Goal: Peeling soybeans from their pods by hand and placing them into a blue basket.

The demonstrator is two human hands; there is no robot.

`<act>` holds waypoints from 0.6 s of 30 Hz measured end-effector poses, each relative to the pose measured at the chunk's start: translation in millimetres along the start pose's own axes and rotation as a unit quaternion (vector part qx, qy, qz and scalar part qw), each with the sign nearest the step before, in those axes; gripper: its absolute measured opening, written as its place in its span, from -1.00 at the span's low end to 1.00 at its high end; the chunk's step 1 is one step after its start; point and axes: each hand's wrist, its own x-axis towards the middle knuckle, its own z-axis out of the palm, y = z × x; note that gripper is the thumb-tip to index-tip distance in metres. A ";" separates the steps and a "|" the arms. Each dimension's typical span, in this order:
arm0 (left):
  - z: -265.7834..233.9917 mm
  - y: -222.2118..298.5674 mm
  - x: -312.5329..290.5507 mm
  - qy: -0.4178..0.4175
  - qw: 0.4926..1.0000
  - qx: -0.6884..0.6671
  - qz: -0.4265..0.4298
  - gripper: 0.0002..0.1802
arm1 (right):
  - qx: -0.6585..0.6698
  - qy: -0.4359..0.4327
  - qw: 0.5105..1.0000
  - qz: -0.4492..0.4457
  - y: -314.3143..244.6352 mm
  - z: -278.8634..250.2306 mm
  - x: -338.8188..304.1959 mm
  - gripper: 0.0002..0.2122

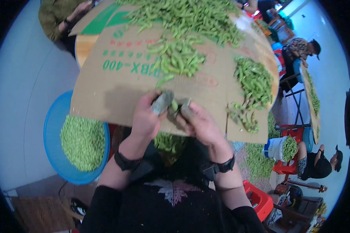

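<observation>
Item: one plump green pod (174, 105), pinched between your left hand (146, 118) and right hand (201, 123), grey finger wraps (164, 100) on both, over the near cardboard (93, 97). Done, apparently: small, rounded shelled beans (82, 143), massed in your blue plastic basin (47, 130). Remaining: curved, loosely heaped pods (186, 19), plentiful on your cardboard-covered bench (82, 48).

My left fingers (149, 98) and right fingers (198, 113), tips in grey wrappings (162, 102), are holding a green pod (174, 105) over the cardboard (99, 87) on the worktop (84, 44). At twelve o'clock from them, a heap of pods (179, 61) is lying; between two and three, another pile (254, 83). At eight, a blue basin (53, 149) is holding pale green beans (83, 143).
</observation>
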 end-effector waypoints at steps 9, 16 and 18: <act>6.9 -3.8 4.5 0.005 0.992 0.092 0.088 -0.89 | 0.045 -0.018 0.999 -0.006 2.9 -2.9 -1.2 -0.81; -4.1 -4.0 4.0 -0.111 0.992 0.011 -0.058 -0.87 | 0.128 0.019 0.991 -0.017 14.8 -5.3 -2.8 -0.84; -6.4 -2.8 6.0 -0.133 0.985 -0.037 -0.100 -0.85 | 0.222 -0.008 0.974 0.048 10.2 -7.3 -4.4 -0.85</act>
